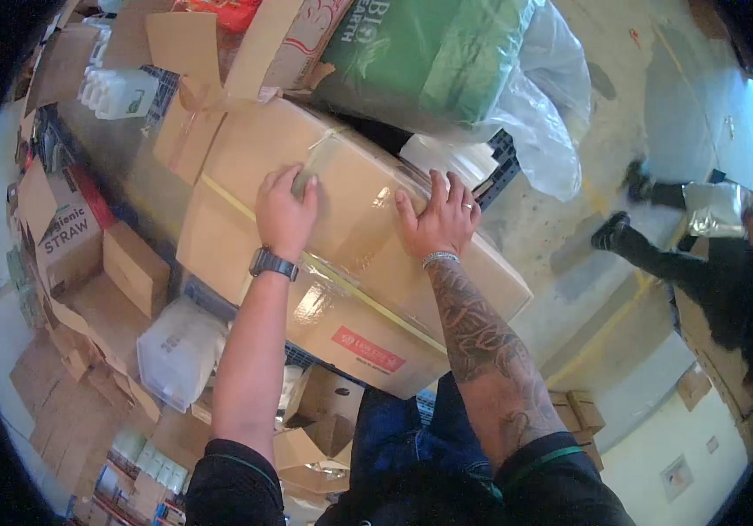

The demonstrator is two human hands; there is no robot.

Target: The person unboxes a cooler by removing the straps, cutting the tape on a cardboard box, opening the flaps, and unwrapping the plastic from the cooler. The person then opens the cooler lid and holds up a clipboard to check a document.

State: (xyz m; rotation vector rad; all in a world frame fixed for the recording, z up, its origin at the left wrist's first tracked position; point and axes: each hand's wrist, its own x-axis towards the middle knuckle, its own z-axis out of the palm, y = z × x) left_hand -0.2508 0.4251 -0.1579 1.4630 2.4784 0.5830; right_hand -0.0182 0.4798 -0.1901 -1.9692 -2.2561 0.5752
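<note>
A large cardboard box (360, 219) lies in front of me, bound with yellow packing strap (374, 302) and marked with a red label (368, 349). My left hand (287, 213), with a watch on the wrist, rests on its top. The fingers and thumb are closed around a strip of strap that runs across the box; the grip itself is partly hidden. Farther right, my right hand (440, 217) lies on the top near the far edge, fingers spread and holding nothing.
Beyond the box are a green plastic-wrapped pack (429, 61) and clear plastic film (544, 114). Opened cartons (74, 232) and a translucent plastic tub (179, 351) stand at left. White jugs (122, 94) sit farther back. At right, another person (718, 272) carries a silvery package (714, 210).
</note>
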